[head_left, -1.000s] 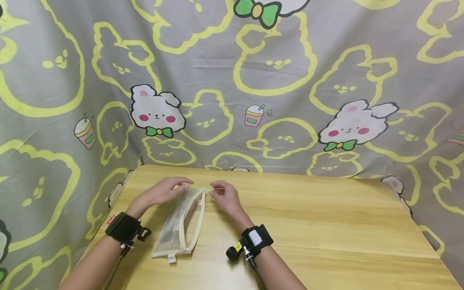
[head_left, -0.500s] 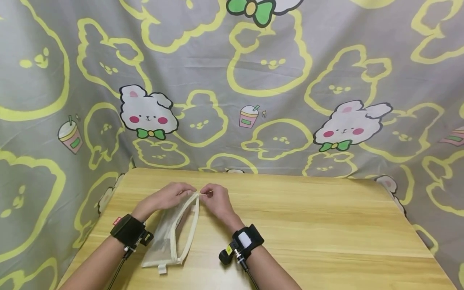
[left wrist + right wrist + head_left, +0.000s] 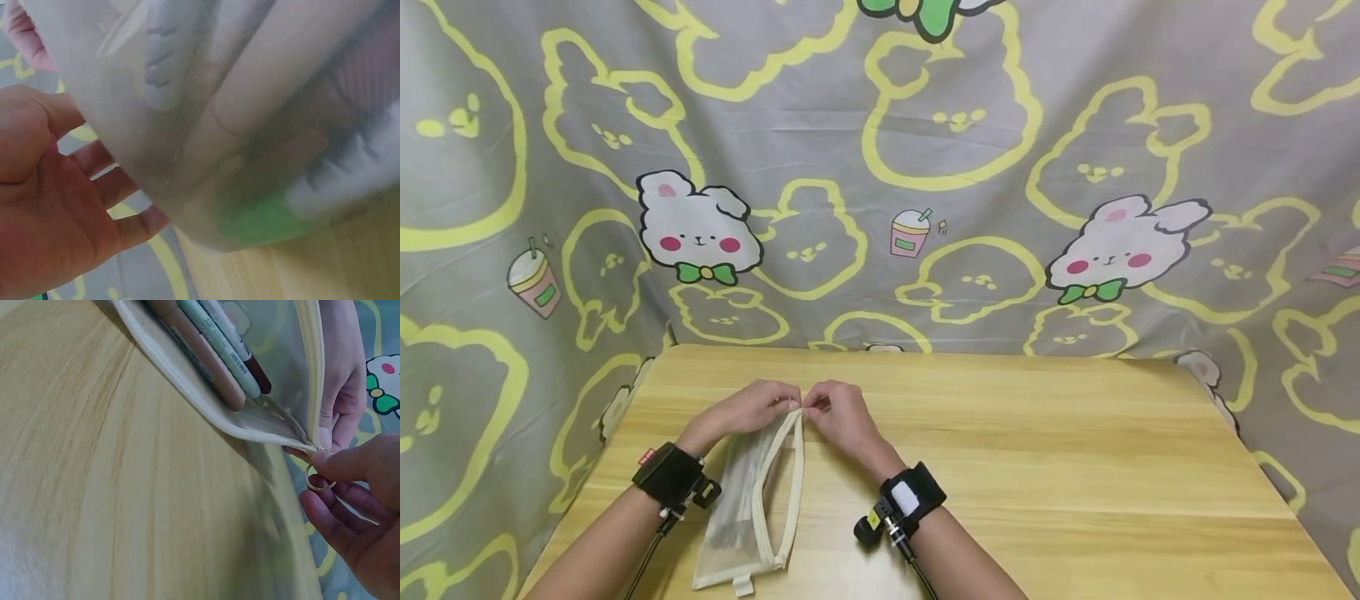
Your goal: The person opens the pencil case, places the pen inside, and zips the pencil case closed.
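A translucent pencil pouch with a cream zipper stands on the left part of the table, its mouth open. Several pens, brown, pale green and grey, show inside it in the right wrist view. My left hand grips the pouch's far top corner; in the left wrist view its lower fingers lie along the pouch's side. My right hand meets it there and pinches the zipper pull, which carries a small gold ring. The pull itself is mostly hidden by the thumb.
The wooden table stretches to the right of the pouch. A grey curtain with cartoon prints hangs close behind the table and along its sides. Each wrist wears a black strap with a camera and cable.
My right hand has closed in from beside the pouch's far corner and now pinches the zipper pull. The pouch's near end has shifted towards me, and the head view has turned slightly.
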`<control>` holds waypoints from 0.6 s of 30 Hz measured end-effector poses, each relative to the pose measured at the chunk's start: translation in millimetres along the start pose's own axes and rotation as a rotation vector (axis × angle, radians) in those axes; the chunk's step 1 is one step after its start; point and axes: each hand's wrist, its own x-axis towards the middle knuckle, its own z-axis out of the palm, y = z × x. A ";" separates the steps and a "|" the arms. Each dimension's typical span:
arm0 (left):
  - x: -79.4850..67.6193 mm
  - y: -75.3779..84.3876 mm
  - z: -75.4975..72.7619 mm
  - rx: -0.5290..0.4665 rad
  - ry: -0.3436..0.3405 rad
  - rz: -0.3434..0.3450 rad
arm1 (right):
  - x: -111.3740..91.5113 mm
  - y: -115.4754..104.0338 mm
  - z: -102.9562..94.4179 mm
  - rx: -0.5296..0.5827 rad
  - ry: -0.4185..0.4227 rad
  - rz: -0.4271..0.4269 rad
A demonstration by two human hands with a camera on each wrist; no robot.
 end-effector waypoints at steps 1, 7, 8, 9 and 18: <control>0.1 0.4 0.5 -0.004 0.004 -0.003 | -0.9 -0.8 -0.5 0.001 -0.007 -0.006; 0.1 5.1 2.2 -0.008 0.018 -0.013 | -11.4 -6.1 -3.9 -0.051 -0.054 -0.053; 0.0 6.4 2.4 0.000 0.024 -0.015 | -14.1 -7.1 -3.9 -0.062 -0.063 -0.070; 0.2 7.1 2.8 0.012 0.035 -0.018 | -17.2 -7.9 -3.2 -0.072 -0.076 -0.089; 2.6 9.4 5.6 0.023 0.092 -0.027 | -61.7 -30.2 -3.1 -0.141 -0.264 -0.229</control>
